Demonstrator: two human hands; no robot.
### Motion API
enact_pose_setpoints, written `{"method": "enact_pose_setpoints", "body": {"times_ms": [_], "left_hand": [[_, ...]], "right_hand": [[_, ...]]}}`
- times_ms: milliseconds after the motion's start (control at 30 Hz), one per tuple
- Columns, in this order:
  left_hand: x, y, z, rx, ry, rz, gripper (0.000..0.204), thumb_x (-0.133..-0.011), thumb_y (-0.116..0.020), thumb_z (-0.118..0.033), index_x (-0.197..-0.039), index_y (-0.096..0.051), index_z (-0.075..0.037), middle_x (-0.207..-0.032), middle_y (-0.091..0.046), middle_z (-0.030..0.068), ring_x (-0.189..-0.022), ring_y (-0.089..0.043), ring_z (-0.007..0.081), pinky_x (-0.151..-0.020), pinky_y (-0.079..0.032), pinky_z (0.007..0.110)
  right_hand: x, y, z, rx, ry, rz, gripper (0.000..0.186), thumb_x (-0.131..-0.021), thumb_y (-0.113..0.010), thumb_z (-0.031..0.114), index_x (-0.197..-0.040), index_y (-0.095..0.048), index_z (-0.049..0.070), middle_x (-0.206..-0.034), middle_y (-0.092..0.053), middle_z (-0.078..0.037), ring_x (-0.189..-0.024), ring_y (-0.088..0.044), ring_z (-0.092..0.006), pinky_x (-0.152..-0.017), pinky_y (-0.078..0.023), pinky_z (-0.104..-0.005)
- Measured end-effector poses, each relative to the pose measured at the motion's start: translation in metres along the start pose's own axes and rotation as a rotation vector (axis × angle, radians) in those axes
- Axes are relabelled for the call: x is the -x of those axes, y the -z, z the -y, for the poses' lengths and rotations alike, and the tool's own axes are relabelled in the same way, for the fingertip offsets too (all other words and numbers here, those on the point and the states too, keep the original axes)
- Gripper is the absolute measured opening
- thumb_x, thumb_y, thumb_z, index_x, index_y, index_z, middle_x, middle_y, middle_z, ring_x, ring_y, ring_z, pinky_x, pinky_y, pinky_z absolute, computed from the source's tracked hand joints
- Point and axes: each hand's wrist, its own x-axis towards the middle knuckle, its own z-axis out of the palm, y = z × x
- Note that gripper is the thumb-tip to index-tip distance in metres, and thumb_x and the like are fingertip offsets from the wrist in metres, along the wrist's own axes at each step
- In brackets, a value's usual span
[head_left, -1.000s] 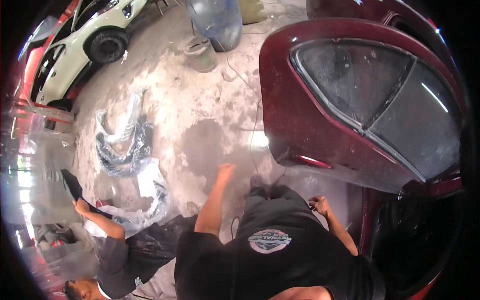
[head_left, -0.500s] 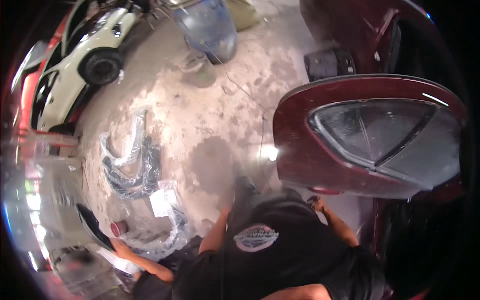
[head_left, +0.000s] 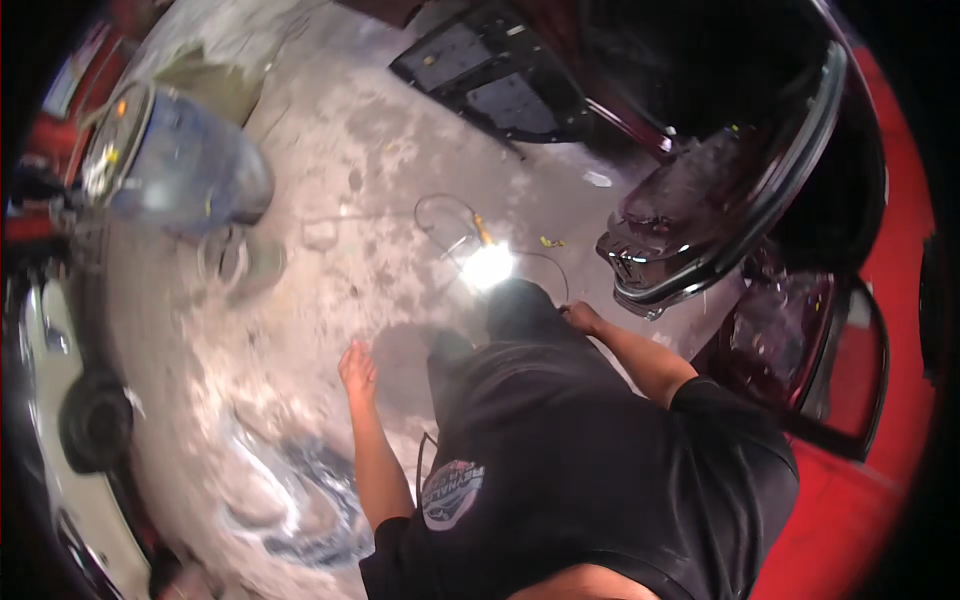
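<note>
The lit lamp (head_left: 487, 266) lies on the stained concrete floor (head_left: 300, 335) just beyond the person's legs, its glare hiding its outline; a yellow handle (head_left: 481, 229) sticks out on its far side, and a dark cable (head_left: 433, 197) loops away to the left of it. The right hand (head_left: 582, 319) is nearest the lamp, to its right and nearer the body, with bent fingers beside a thin dark line; whether it grips that or anything else, I cannot tell. The left hand (head_left: 357, 369) hangs over the floor on the near left, well apart from the lamp, its fingers loosely bent and partly spread. A black T-shirt (head_left: 610, 450) with a round print on it covers the person's torso. Just right of the lamp lies a small yellowish scrap (head_left: 551, 242). Farther right stands a dark red car part (head_left: 680, 195) with a glossy black curved edge, and nearer on that side a dark red panel (head_left: 770, 335) with a black frame, beside a bright red surface (head_left: 835, 520). At the far side is a black panel (head_left: 490, 85) with grey patches. On the far left are a blue drum (head_left: 200, 165), a sack (head_left: 215, 85) behind it and a blurred bucket (head_left: 226, 257). Near left, blurred plastic-wrapped pieces (head_left: 318, 505) lie on the floor, and beyond them to the left is a pale car (head_left: 103, 515) with a black wheel (head_left: 97, 420).
</note>
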Motion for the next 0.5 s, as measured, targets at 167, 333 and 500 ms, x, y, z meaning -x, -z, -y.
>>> {"method": "enact_pose_setpoints", "body": {"times_ms": [167, 333, 500], "left_hand": [[-0.064, -0.013, -0.086, -0.019, -0.003, 0.102, 0.032, -0.093, -0.068, -0.033, -0.103, -0.059, -0.004, -0.060, -0.034, -0.0046, -0.045, -0.030, 0.0069, -0.038, -0.024, 0.023], [-0.081, -0.092, -0.146, 0.069, 0.062, 0.296, 0.023, -0.097, -0.062, -0.027, -0.106, -0.058, -0.005, -0.060, -0.034, -0.0056, -0.045, -0.031, 0.0057, -0.037, -0.023, 0.022], [0.001, -0.179, -0.352, 0.126, -0.383, 0.710, 0.017, -0.099, -0.060, -0.017, -0.110, -0.057, -0.004, -0.061, -0.039, -0.0060, -0.046, -0.030, 0.0036, -0.039, -0.020, 0.021]], "right_hand": [[-0.040, 0.031, 0.119, -0.313, -0.033, -0.187, 0.034, -0.084, -0.059, 0.019, -0.110, -0.069, 0.000, -0.101, -0.069, -0.026, -0.094, -0.068, -0.0371, -0.085, -0.052, -0.0401], [-0.108, -0.017, 0.108, -0.216, -0.009, -0.233, 0.037, -0.081, -0.061, 0.023, -0.108, -0.070, -0.001, -0.102, -0.069, -0.026, -0.096, -0.067, -0.0373, -0.087, -0.051, -0.0403], [-0.193, 0.002, 0.122, -0.146, -0.037, 0.115, 0.032, -0.080, -0.063, 0.023, -0.100, -0.071, 0.000, -0.096, -0.069, -0.024, -0.087, -0.068, -0.0361, -0.077, -0.053, -0.0415]]}}
